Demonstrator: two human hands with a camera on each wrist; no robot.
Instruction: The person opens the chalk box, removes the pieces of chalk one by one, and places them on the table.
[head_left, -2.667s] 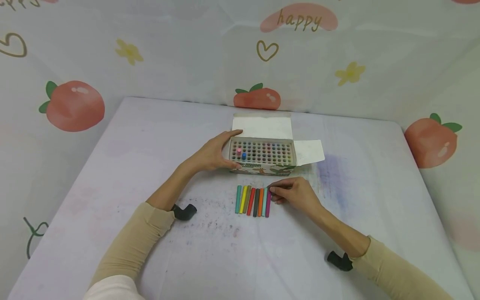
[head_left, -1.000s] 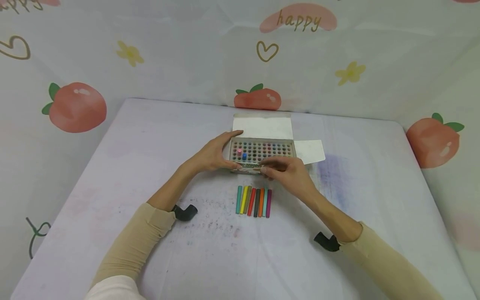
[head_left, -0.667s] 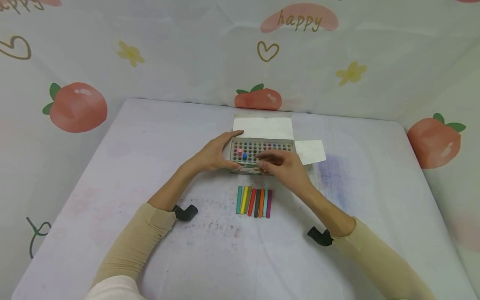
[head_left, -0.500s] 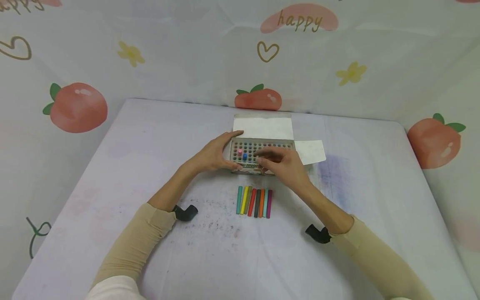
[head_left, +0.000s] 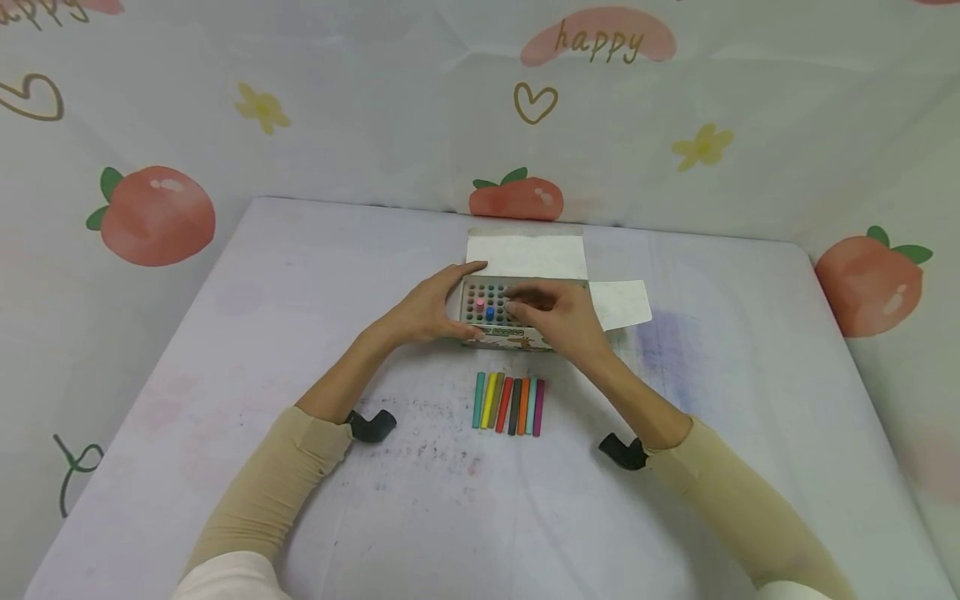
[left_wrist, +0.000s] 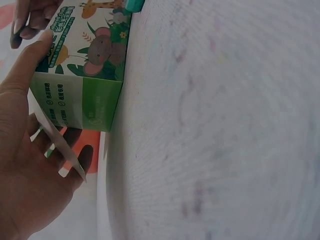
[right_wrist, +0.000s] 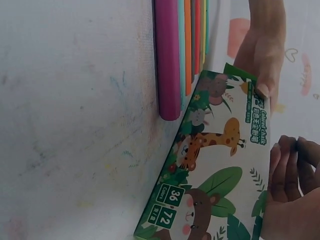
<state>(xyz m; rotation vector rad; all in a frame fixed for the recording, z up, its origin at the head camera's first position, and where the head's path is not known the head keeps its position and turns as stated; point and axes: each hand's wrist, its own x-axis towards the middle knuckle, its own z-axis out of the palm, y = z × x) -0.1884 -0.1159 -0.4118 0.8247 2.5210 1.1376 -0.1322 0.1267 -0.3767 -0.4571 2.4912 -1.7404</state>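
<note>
Head view: left hand (head_left: 422,312) grips the open chalk box (head_left: 525,287) at mid-tabletop (head_left: 225,333), right hand (head_left: 558,317) hovers over it with fingers curled, its grasp unclear, eight chalk sticks (head_left: 508,403) lying just before the box.

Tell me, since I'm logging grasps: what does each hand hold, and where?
The left hand grips the chalk box at its left end, thumb on the front face. The right hand is over the box's slots; whether it holds anything cannot be told.

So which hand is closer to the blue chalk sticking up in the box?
Right. The right hand hovers just right of the blue chalk; the left hand grips the box end, farther left.
</note>
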